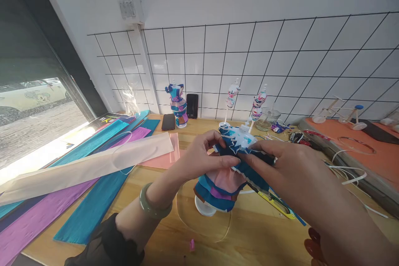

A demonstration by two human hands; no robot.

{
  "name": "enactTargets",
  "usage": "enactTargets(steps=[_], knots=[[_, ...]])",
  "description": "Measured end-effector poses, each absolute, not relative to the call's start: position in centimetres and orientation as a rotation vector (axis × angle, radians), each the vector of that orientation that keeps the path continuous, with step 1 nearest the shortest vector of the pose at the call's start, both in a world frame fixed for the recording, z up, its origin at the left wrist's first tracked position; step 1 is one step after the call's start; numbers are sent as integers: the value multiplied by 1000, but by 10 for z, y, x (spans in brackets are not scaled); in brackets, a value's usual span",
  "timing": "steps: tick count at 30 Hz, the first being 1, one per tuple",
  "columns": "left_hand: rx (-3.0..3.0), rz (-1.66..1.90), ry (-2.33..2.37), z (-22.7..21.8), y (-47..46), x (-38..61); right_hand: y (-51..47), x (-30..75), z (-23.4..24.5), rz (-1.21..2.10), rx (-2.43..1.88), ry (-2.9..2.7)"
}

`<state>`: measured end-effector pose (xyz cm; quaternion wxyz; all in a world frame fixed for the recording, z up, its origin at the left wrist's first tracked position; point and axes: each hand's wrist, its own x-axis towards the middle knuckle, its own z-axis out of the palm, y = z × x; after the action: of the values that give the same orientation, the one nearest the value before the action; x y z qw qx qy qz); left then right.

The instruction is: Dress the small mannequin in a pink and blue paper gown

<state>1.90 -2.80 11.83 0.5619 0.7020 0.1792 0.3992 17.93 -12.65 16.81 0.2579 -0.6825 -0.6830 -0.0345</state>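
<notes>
Fingers (pixel 226 161), left hand (pixel 197 154) and right hand (pixel 294 164): pinching blue strip (pixel 255 176) on paper dress (pixel 222 179), below and between, equally near both; long axis tilted, top rightward.

- Figure (pixel 227 181): small, papery, held up front; tilted, top leaning right and away, base end nearer camera; can't tell if it touches below.
- Top (pixel 243 137): white, light blue patches.
- Strip (pixel 256 178): dark blue, pale-edged, partly round the upper part, loose length slanting down right; zigzag edge near top; partly hidden.
- Skirt (pixel 222 194): ruffled tiers, pink uppermost, then blue, purple, some brown.
- Base (pixel 205 208): white, round, showing under hem.
</notes>
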Motion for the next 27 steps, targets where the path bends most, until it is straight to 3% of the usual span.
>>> enactTargets(steps=[6, 27], knots=[[1705, 1008, 521, 119, -31, 23, -124, 177, 169, -125, -1835, -1861], [1438, 973, 452, 116, -23, 22, -127, 190, 175, 239, -1761, -1917]])
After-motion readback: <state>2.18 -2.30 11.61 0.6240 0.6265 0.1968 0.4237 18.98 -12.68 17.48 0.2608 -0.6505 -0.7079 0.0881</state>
